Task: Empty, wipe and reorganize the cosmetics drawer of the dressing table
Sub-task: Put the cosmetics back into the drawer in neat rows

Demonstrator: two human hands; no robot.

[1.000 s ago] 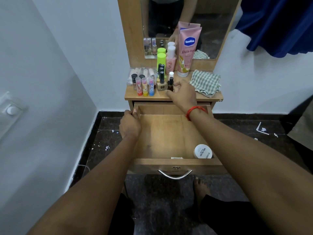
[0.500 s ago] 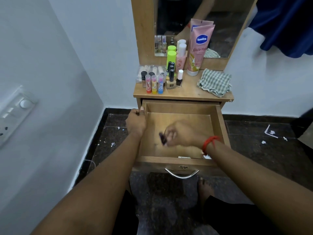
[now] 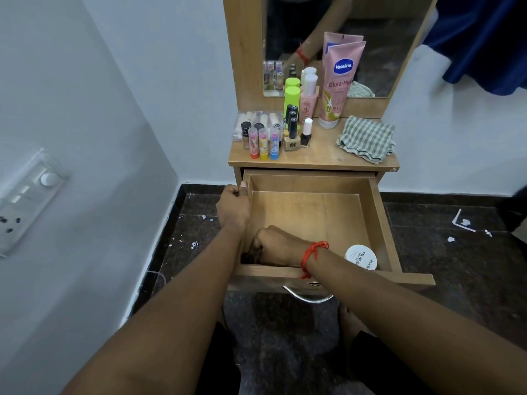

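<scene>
The left wall of the drawer (image 3: 379, 223) is gripped by the left hand (image 3: 232, 206); a dark item (image 3: 252, 255) is clasped in the curled right hand (image 3: 276, 245) at its front-left corner

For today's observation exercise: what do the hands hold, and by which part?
Left hand grips the drawer by its left wall. Right hand curls round a small dark item; where, cannot tell.

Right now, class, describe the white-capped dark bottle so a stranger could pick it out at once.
On the wooden dressing table top, left of the checked cloth, stands a cluster of cosmetics. The small dark bottle is at its front right corner. It alone pairs a dark body with a white cap; the beige bottle beside it is black-capped.
</scene>
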